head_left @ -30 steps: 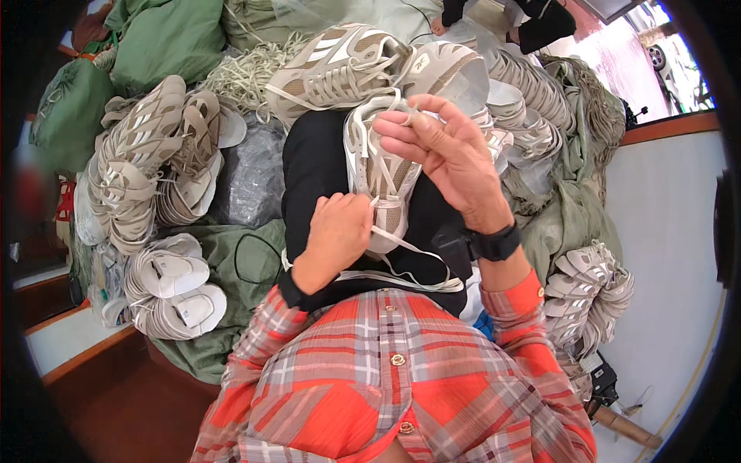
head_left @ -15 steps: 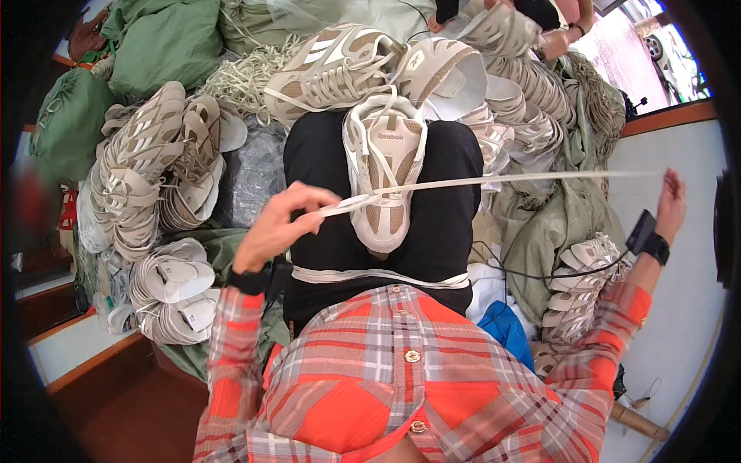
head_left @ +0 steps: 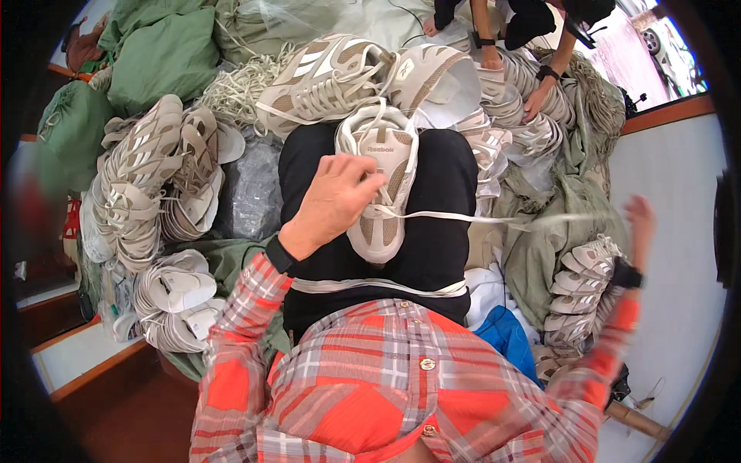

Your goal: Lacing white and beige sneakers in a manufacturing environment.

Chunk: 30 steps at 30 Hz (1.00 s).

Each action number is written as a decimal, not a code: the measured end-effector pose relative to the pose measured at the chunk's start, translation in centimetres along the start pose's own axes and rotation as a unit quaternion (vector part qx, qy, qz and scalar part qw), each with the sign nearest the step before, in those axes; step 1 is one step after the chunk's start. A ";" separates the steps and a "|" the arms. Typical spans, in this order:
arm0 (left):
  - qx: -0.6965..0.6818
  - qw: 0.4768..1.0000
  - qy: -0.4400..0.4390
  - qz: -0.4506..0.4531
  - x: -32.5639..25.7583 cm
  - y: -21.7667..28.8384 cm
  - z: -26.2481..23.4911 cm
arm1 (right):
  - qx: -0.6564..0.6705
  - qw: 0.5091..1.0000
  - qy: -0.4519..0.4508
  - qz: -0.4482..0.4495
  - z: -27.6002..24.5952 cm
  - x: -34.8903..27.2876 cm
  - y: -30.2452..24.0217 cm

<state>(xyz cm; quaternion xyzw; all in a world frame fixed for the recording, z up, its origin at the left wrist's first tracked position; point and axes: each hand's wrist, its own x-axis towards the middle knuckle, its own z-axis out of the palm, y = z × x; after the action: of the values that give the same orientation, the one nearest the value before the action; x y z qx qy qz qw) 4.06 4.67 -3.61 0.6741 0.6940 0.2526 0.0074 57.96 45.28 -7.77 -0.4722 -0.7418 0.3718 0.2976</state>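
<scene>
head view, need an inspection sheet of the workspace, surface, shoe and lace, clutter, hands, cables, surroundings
Surface: black-trousered lap
Job's things: beige shoe on the lap; white lace running from it toward the right hand
Clutter: stacked beige uppers, green bags, loose lace heap
Hands: left hand over the shoe, contact unclear; right hand out to the side, blurred, grip unclear
Cables: thin dark cord at the top
Surroundings: co-worker's hand upper right; white panel at right

A lace bars the right thigh; room lies between it and the white band.
</scene>
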 end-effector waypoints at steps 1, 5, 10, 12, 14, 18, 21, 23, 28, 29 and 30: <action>0.029 0.996 -0.028 0.076 0.6 -1.0 0.7 | -0.102 0.994 -0.036 -0.022 6.9 -2.1 -2.2; 0.114 0.966 -0.024 0.230 0.2 -3.1 0.7 | -0.031 0.959 -0.108 -0.260 32.1 -10.4 -24.2; 0.066 0.969 -0.155 0.180 -1.5 -3.9 -3.1 | -0.087 0.949 -0.179 -0.244 35.8 -11.9 -27.0; 0.076 0.978 -0.190 0.030 -3.3 -5.8 -6.8 | -0.072 0.951 -0.215 -0.208 36.0 -12.4 -26.4; 0.071 0.978 -0.175 -0.093 -7.9 -10.6 -9.2 | -0.112 0.939 -0.258 -0.198 37.2 -13.3 -26.1; 0.090 0.976 -0.104 -0.170 -11.7 -8.9 -9.5 | -0.124 0.941 -0.259 -0.179 38.3 -14.2 -25.8; -0.128 0.976 -0.048 -0.168 -6.4 -2.9 -5.9 | -0.107 0.947 -0.254 -0.163 38.2 -14.5 -25.9; -0.211 0.969 -0.038 -0.126 -3.9 -1.3 -2.3 | -0.082 0.952 -0.243 -0.168 38.5 -14.3 -26.0; -0.149 0.987 -0.025 -0.061 -1.1 -0.3 3.3 | -0.080 0.951 -0.237 -0.183 38.6 -14.1 -26.1; -0.132 0.989 -0.030 -0.063 -1.0 -0.2 3.6 | -0.081 0.951 -0.235 -0.182 38.7 -14.2 -26.2; -0.133 0.989 -0.031 -0.061 -0.8 -0.1 3.7 | -0.118 0.948 -0.231 -0.183 38.9 -14.3 -26.4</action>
<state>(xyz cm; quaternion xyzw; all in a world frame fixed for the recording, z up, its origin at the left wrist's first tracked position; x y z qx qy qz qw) 5.29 5.17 -7.13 0.6309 0.6939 0.3202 0.1340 19.90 14.25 -8.33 -0.2611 -0.9025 0.3197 0.1230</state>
